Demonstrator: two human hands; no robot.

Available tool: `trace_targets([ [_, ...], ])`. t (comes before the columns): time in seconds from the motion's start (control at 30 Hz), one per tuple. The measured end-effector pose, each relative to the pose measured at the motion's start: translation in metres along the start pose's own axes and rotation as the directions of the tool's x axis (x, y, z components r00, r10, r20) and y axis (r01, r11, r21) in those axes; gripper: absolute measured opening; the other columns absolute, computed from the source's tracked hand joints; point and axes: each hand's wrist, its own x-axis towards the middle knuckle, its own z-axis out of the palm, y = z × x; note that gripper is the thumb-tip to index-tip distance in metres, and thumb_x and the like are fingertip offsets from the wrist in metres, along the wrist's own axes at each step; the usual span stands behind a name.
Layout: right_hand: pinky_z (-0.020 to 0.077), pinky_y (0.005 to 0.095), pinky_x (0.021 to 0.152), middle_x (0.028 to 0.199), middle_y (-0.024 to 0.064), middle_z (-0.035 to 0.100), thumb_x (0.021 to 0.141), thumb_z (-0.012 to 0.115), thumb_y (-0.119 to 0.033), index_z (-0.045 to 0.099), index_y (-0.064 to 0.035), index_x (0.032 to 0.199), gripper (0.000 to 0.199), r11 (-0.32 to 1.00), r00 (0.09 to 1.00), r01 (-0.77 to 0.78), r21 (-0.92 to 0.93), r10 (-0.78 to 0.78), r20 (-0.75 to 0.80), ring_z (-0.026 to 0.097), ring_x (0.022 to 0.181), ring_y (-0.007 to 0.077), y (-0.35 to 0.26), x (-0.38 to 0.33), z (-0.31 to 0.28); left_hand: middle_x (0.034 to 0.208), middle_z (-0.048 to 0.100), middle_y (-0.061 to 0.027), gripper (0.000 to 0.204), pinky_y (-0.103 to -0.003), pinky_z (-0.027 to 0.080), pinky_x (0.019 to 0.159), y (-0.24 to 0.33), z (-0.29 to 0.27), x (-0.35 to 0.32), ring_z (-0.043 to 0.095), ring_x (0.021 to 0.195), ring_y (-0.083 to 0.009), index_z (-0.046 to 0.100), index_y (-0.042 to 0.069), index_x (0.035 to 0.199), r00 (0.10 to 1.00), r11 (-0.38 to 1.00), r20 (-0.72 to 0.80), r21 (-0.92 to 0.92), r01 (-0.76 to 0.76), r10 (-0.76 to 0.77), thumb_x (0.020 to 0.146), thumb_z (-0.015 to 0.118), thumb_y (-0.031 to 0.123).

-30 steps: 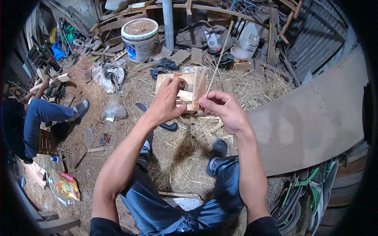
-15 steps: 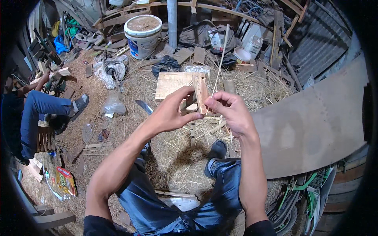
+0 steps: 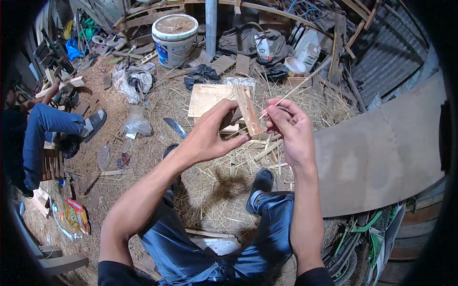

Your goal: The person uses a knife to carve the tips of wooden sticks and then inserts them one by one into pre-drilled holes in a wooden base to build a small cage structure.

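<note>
My left hand (image 3: pixel 200 140) grips a short wooden block (image 3: pixel 247 113) between thumb and fingers. Small dark holes dot the block's face, and it leans with its lower end toward me. Pinched in my right hand (image 3: pixel 295 127) is a thin pale stick (image 3: pixel 299 86), slanting up to the far right. The stick's lower part passes at the block, but whether it goes into a hole or behind it I cannot tell. Just beyond my hands lies a flat wooden board (image 3: pixel 202 99). A curved blade (image 3: pixel 175 127) rests on the straw left of my left hand.
Straw and wood scraps cover the ground. A filled white bucket (image 3: pixel 174 45) stands by a grey post (image 3: pixel 211 28). A large grey sheet (image 3: pixel 377 152) curves along my right, above a green motorbike (image 3: pixel 367 226). Another person's leg (image 3: pixel 57 121) shows at left.
The stick has swung from nearly upright to a strong rightward slant. My right hand has shifted slightly right and turned, and the block's lower end has tipped to the right.
</note>
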Motion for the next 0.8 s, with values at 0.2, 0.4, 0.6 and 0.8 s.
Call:
trace_targets([
  [0.2,0.0480,0.0180,0.058,0.087,0.0062,0.068,0.090,0.062,-0.013,0.060,-0.0001,0.101,0.017,0.991,0.994,0.103,-0.079,-0.101,0.027,0.055,0.065,0.0039,-0.001,-0.002,0.005,0.100,0.057,-0.0141,0.064,-0.033,0.045,0.084,-0.011,0.004,-0.002,0.056,0.095,-0.0193,0.043,-0.001,0.119,0.994,0.997,-0.091,-0.049,-0.063,0.058,0.068,0.077,0.016],
  [0.4,0.0445,0.0166,0.056,0.088,0.0065,0.068,0.090,0.062,-0.012,0.060,-0.0004,0.097,0.013,0.973,0.983,0.182,-0.141,-0.177,0.046,0.054,0.064,0.0033,0.002,-0.005,0.009,0.098,0.058,-0.0121,0.060,-0.033,0.046,0.082,-0.008,-0.001,0.000,0.057,0.093,-0.0177,0.045,0.000,0.115,0.997,0.996,-0.066,-0.074,-0.041,0.036,0.067,0.078,0.014],
  [0.6,0.0431,0.0174,0.054,0.085,0.0058,0.068,0.089,0.064,-0.013,0.060,-0.0008,0.094,0.013,0.979,0.985,0.175,-0.106,-0.172,0.031,0.053,0.061,0.0035,-0.003,-0.007,0.014,0.093,0.058,-0.0103,0.054,-0.032,0.046,0.077,-0.012,0.001,0.000,0.057,0.088,-0.0166,0.049,0.001,0.109,0.993,0.998,-0.108,-0.038,-0.059,0.055,0.066,0.079,0.016],
  [0.8,0.0427,0.0182,0.054,0.078,0.0035,0.065,0.087,0.066,-0.010,0.063,0.0004,0.090,0.012,0.954,0.974,0.224,-0.197,-0.219,0.049,0.053,0.061,0.0044,-0.001,-0.008,0.014,0.089,0.058,-0.0104,0.055,-0.032,0.046,0.074,-0.011,0.003,-0.001,0.057,0.083,-0.0169,0.050,0.001,0.106,0.991,0.999,-0.127,-0.016,-0.049,0.046,0.065,0.081,0.017],
])
